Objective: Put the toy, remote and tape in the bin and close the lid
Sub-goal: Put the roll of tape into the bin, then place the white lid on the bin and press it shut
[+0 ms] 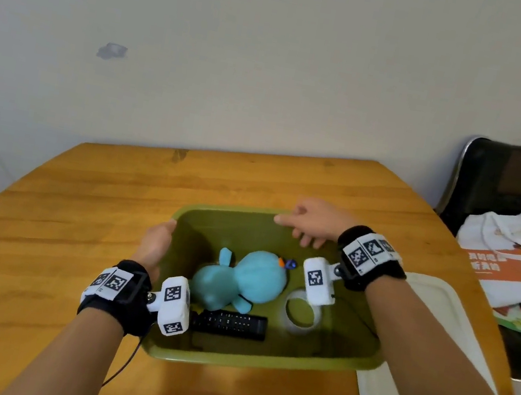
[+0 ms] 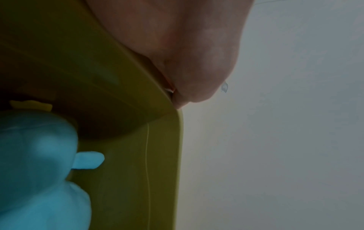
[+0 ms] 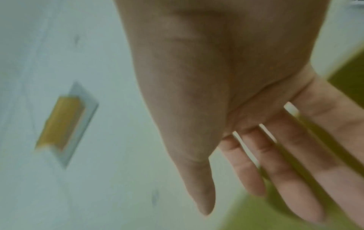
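All 3 items are in the bin [image 1: 258, 360] already: blue plush toy [image 1: 244, 281] mid-floor, black remote [image 1: 230, 323] along the near wall, tape [image 1: 301, 312] roll to the toy's right, partly hidden behind your right wrist cam. So what's left, as I read it, is just the lid [image 1: 417, 329], which lies flat on the table [image 1: 77, 200] just beside the bin's right wall, near end running out of frame. Your left hand [image 1: 156, 245] sits on the bin's left rim near the far corner; left wrist view shows it pressed to the rim, but whether the fingers curl over it I can't tell. Your right hand [image 1: 312, 224] is empty w/ fingers spread & relaxed, over the far rim's right end. Room: nothing stands between right hand & lid, table's open on the left & far sides. Watch the right table edge, lid is close to it, w/ a chair [image 1: 514, 193] & white bag [image 1: 500, 253] beyond. Toy looks below rim height, so prob. no fouling the lid.
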Demonstrator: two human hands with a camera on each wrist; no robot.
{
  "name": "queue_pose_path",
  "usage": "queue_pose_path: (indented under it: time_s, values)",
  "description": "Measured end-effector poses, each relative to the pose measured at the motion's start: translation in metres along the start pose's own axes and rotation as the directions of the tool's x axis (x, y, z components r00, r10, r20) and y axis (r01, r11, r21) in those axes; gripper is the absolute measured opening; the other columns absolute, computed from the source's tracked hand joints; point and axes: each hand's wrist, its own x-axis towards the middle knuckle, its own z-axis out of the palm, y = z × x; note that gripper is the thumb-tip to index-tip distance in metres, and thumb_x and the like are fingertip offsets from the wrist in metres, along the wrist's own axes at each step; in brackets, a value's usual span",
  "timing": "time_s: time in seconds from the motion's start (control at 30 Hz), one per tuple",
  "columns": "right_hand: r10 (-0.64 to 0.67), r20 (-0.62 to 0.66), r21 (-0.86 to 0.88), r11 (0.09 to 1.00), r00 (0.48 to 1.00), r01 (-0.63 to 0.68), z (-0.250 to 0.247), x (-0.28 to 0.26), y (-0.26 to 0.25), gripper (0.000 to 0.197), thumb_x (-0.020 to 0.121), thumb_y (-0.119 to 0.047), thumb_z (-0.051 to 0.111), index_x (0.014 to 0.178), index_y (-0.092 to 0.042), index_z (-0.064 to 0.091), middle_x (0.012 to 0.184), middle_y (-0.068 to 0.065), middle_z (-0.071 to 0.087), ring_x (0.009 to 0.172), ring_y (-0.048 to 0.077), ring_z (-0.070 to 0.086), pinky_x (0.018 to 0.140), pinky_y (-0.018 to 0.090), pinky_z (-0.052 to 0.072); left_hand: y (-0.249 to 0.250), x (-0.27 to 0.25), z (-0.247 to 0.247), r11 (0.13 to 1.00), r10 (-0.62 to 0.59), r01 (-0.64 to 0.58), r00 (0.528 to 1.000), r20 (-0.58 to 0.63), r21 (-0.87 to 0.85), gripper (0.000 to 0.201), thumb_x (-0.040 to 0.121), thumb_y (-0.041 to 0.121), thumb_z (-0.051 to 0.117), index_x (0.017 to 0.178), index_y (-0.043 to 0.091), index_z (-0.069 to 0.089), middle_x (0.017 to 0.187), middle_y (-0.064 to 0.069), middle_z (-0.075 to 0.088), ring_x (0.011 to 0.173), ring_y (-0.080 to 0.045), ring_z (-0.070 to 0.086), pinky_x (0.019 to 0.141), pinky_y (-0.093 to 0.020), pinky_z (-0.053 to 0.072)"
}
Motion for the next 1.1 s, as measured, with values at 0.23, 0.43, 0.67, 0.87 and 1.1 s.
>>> queue_pose_path:
  time_s: [0.23,0.43,0.67,0.87,1.1]
  values:
    - [0.111,-0.515,0.604,0.751,0.85,0.268,-0.045,-0.063,0.009,0.027,0.094,-0.041,0.064,0.091,-0.014,0.065,0.077,0.004,0.072,0.058,0.016,0.064,0.047,0.026,0.045,0.023,-0.053,0.031,0.918,0.295,-0.238,0.944,-0.147,0.318,0.054,0.098,0.017,0.043,0.151,0.015,0.034,0.142,-0.013,0.05,0.119,-0.031,0.053,0.1,-0.045,0.046]
    - [0.284,-0.648,0.685,0.623,0.707,0.378,-0.052,-0.123,0.062,0.021,0.097,-0.029,0.063,0.087,-0.011,0.065,0.073,0.004,0.07,0.054,0.018,0.061,0.048,0.026,0.046,0.057,-0.109,0.12,0.618,0.544,-0.41,0.839,0.013,0.671,0.057,0.09,0.034,0.051,0.144,0.016,0.049,0.144,-0.017,0.05,0.135,-0.036,0.044,0.114,-0.047,0.03]
    - [0.541,-0.575,0.8,0.53,0.614,0.281,-0.047,-0.152,0.16,0.018,0.097,-0.025,0.062,0.085,-0.011,0.065,0.076,0.008,0.069,0.055,0.02,0.06,0.052,0.029,0.046,0.048,-0.154,0.258,0.484,0.31,-0.556,0.831,0.461,0.676,0.066,0.083,0.051,0.048,0.141,0.021,0.052,0.143,-0.009,0.055,0.128,-0.03,0.053,0.11,-0.043,0.04]
    - [0.651,-0.407,0.786,0.607,0.64,-0.117,-0.003,-0.125,0.24,0.011,0.094,-0.023,0.062,0.097,-0.012,0.061,0.088,0.01,0.072,0.064,0.021,0.061,0.063,0.035,0.05,0.024,-0.16,0.32,0.204,0.29,-0.453,0.875,0.389,0.868,0.072,0.089,0.048,0.045,0.153,0.018,0.036,0.165,-0.011,0.017,0.154,-0.032,0.006,0.119,-0.061,0.006]
    - [0.662,-0.313,0.262,0.749,0.68,-0.609,0.032,-0.098,0.27,0.02,0.089,-0.028,0.063,0.098,-0.011,0.063,0.092,0.005,0.064,0.087,0.027,0.065,0.069,0.031,0.048,0.013,-0.154,0.33,0.217,0.319,-0.433,0.878,0.356,0.875,0.073,0.087,0.038,0.049,0.155,0.021,0.031,0.167,-0.008,0.008,0.154,-0.03,-0.005,0.119,-0.062,0.004]
